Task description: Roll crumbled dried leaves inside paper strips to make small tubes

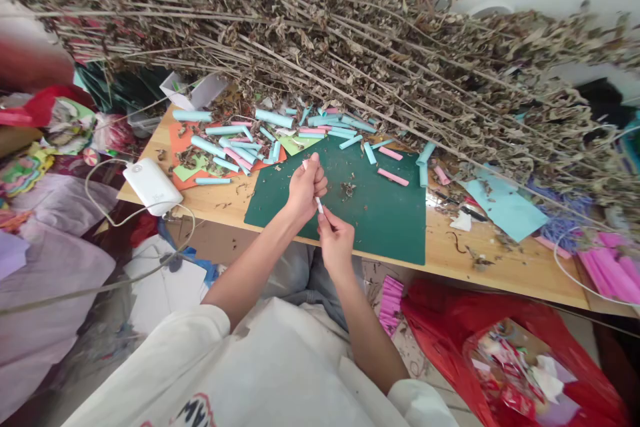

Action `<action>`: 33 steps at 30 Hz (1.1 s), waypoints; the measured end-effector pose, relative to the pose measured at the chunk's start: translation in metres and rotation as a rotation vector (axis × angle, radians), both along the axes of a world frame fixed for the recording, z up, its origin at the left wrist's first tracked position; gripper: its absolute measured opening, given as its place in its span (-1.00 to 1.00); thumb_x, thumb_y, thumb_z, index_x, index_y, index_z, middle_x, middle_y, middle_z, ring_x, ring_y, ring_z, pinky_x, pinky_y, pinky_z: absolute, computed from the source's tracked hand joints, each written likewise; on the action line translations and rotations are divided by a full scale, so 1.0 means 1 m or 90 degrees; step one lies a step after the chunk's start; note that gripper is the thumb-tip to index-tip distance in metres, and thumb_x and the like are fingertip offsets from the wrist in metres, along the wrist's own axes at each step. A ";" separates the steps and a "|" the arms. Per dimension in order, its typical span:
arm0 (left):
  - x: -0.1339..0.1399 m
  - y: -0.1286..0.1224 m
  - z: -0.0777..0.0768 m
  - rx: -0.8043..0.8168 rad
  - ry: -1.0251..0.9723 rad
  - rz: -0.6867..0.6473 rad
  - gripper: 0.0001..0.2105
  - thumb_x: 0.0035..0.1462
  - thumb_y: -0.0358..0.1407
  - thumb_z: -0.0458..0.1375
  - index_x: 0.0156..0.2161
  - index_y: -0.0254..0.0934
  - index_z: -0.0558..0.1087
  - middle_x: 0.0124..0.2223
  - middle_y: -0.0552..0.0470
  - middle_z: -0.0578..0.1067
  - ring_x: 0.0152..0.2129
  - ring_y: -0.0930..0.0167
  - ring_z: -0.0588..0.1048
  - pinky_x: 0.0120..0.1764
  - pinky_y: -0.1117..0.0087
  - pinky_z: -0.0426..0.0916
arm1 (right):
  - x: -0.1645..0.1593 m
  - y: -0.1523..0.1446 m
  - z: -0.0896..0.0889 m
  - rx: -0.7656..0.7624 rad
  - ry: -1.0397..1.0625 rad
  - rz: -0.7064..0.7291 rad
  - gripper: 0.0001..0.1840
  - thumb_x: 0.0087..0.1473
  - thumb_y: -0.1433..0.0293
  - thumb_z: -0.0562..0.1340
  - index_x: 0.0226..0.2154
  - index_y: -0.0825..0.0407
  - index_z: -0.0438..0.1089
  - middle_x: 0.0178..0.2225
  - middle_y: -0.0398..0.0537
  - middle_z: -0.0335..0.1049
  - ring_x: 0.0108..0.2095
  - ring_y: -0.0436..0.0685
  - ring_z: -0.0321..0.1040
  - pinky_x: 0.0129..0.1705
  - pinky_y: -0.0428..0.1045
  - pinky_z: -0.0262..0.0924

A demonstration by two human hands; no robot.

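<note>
My left hand (305,188) is closed in a fist around a slim paper roll (319,204), its thumb pointing up. A bit of pink shows at the top of the fist, and the roll's white lower end sticks out below. Just beneath, my right hand (337,233) pinches that white end between thumb and fingers. Most of the roll is hidden inside the left fist. Both hands are over the front edge of a green cutting mat (385,220). Dry leaf crumbs (347,189) lie on the mat, along with pink paper tubes (393,177) to the right.
Blue paper tubes (274,119) and pink ones are scattered behind the mat. A large heap of dried stalks (320,47) spans the table's back. At left sits a white power bank (153,185) with a cable. Blue paper (505,203) lies right; a red bag (450,333) is below.
</note>
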State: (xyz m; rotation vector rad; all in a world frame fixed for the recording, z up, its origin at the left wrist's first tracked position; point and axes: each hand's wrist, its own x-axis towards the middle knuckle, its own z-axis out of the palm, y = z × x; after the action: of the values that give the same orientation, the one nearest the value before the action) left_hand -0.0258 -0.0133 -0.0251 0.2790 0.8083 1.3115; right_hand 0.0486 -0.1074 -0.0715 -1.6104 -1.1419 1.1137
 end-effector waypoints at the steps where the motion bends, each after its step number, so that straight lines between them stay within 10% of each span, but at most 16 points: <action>1: -0.002 0.001 -0.002 -0.004 -0.008 -0.013 -0.58 0.04 -0.10 0.32 -0.46 -0.27 0.16 -0.61 0.29 -0.04 -0.77 0.68 -0.04 -0.71 0.60 -0.19 | 0.000 0.001 0.000 -0.040 0.089 0.015 -0.50 0.14 0.12 0.13 -0.09 0.14 0.51 -0.65 -0.24 0.04 -0.65 -0.07 -0.09 -0.63 -0.12 -0.10; 5: -0.013 0.005 -0.010 -0.048 -0.080 -0.042 -0.67 0.13 -0.16 0.27 -0.42 -0.28 0.23 -0.61 0.29 -0.02 -0.77 0.67 -0.02 -0.71 0.61 -0.15 | 0.006 0.002 0.005 -0.056 0.178 0.028 -0.49 0.12 0.11 0.17 -0.06 0.14 0.50 -0.65 -0.30 -0.07 -0.64 -0.10 -0.19 -0.62 -0.13 -0.21; 17: -0.027 0.020 -0.012 -0.162 -0.206 0.002 -0.72 0.34 -0.41 -0.14 -0.43 -0.30 0.23 -0.58 0.16 0.14 -0.67 0.59 0.23 -0.55 0.59 0.17 | 0.078 0.003 0.016 0.139 -0.458 -0.027 -0.55 0.26 0.28 0.01 0.04 0.08 0.44 -0.33 0.08 0.51 -0.39 0.13 0.35 -0.31 -0.01 0.15; 20: -0.028 0.018 -0.022 -0.089 0.023 -0.004 -0.83 0.31 -0.38 -0.06 -0.33 -0.30 0.29 -0.48 0.11 0.28 -0.57 0.55 0.34 -0.44 0.53 0.28 | 0.100 0.022 0.006 0.121 -0.612 -0.071 -0.58 0.22 0.32 0.02 0.02 0.11 0.41 -0.36 0.12 0.46 -0.35 0.20 0.31 -0.30 0.03 0.12; 27: -0.056 0.017 -0.043 0.368 1.044 -0.162 -0.84 0.26 -0.39 0.03 -0.10 -0.31 0.41 -0.11 -0.15 0.46 -0.14 0.28 0.41 -0.02 0.23 0.29 | 0.143 0.065 -0.017 0.187 -0.726 -0.058 -0.71 0.16 0.39 0.07 -0.20 0.11 0.46 -0.29 0.16 0.38 -0.24 0.25 0.22 -0.20 0.09 0.10; 33: -0.063 0.007 -0.052 0.426 1.360 -0.237 -0.66 0.27 -0.30 0.04 0.12 -0.34 0.35 -0.08 -0.22 0.45 -0.07 0.12 0.35 -0.06 0.15 0.29 | 0.139 0.070 -0.020 0.240 -0.732 -0.076 -0.70 0.14 0.36 0.12 -0.16 0.12 0.49 -0.18 0.23 0.38 -0.14 0.31 0.21 -0.11 0.18 0.15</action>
State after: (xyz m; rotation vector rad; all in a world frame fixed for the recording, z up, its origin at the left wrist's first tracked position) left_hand -0.0885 -0.0066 -0.0772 2.4498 1.7805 0.4110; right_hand 0.1877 -0.0374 -0.0920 -1.9678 -1.7682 -0.2389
